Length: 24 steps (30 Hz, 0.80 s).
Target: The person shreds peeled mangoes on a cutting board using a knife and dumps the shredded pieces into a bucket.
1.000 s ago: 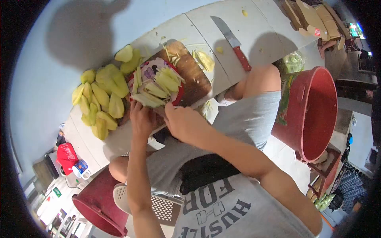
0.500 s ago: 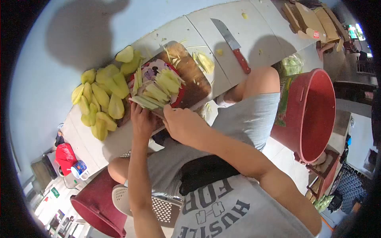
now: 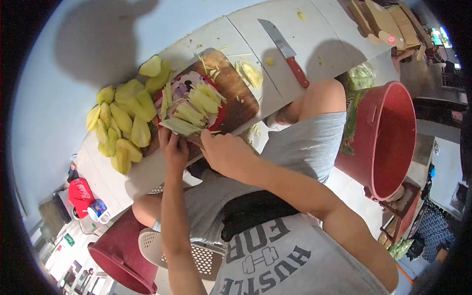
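Note:
My left hand (image 3: 174, 150) is closed at the near rim of a red plate with a cartoon print (image 3: 183, 90), its fingertips against a bundle of pale green mango strips (image 3: 180, 127). Just to its right, my right hand (image 3: 226, 153) is wrapped round what looks like a knife; its handle is hidden in my fist and little of the blade shows. More cut strips (image 3: 204, 98) lie on the plate. Beneath the plate is a wooden cutting board (image 3: 241, 96) with scattered slivers. Several peeled green mangoes (image 3: 130, 105) are piled left of the board.
A knife with a red handle (image 3: 295, 69) lies on the tiled surface (image 3: 250, 32), and a part-cut mango piece (image 3: 252, 74) sits beside the board. A large red bin (image 3: 376, 142) stands at right, another red bin (image 3: 123, 255) at lower left. A mug (image 3: 98, 210) stands at left.
Both hands stay close together at the plate's near rim and have barely moved. The whole view has shifted slightly to the left and up.

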{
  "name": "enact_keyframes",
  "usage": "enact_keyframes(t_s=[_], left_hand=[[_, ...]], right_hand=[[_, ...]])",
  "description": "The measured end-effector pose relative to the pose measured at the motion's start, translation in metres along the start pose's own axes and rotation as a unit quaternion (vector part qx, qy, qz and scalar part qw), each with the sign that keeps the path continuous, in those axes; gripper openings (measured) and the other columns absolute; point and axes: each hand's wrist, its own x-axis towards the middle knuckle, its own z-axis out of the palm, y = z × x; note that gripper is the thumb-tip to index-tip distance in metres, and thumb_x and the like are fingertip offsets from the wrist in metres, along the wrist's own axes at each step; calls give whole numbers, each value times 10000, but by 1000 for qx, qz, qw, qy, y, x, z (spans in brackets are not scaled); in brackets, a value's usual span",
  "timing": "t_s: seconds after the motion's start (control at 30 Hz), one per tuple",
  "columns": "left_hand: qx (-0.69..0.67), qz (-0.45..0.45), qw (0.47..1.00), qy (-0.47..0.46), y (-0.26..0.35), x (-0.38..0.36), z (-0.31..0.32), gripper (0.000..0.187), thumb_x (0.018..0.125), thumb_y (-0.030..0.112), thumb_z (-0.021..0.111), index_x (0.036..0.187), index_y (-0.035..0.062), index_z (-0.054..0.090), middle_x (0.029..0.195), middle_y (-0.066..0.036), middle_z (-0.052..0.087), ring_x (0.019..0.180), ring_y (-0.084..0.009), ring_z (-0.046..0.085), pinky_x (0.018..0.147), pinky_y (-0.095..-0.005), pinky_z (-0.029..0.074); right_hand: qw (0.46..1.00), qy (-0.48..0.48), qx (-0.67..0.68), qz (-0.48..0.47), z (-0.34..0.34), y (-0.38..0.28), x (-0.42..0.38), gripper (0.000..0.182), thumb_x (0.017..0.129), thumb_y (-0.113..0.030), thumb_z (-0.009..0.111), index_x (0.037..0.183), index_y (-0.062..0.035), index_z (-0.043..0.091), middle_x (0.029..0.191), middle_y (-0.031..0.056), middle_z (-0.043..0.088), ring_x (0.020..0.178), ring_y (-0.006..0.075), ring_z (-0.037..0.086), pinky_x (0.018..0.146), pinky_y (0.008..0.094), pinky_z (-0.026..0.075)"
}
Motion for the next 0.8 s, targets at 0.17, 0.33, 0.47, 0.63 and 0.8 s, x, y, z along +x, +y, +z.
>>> enact_keyframes(t_s=[0.17,0.33,0.47,0.63,0.8], left_hand=[[-7,-1,1000,2,-15,-14,4,416,645,-92,629,1053,-17,658,1174,-219,591,1090,-460,546,950,-508,451],[-2,33,999,10,-8,-2,4,441,668,-95,641,1100,-6,642,1200,-224,597,1125,-461,549,960,-512,455],[-7,3,1000,16,1,-4,-1,415,699,-90,658,1104,-1,634,1188,-224,600,1098,-454,568,949,-492,471],[9,23,999,24,-4,0,5,382,712,-96,661,1082,-5,635,1185,-218,612,1081,-433,594,937,-474,491],[2,28,999,21,-9,-8,4,389,715,-87,676,1094,-7,634,1185,-210,615,1064,-433,600,930,-468,496]], right_hand=[[999,-21,-10,24,12,2,0,266,965,-242,574,996,8,491,695,231,667,662,418,694,574,508,563],[1000,-18,-24,-2,0,-6,3,263,973,-252,560,1008,0,494,711,232,672,685,435,694,586,524,564],[997,-60,-4,41,14,10,12,266,975,-251,559,1006,5,492,718,234,672,699,440,693,596,527,563],[999,-33,-5,12,3,-2,7,268,974,-248,560,1005,7,488,721,242,670,700,441,690,604,535,556],[999,-23,10,20,15,3,8,266,970,-240,562,1010,11,485,722,245,669,705,451,687,627,550,554]])
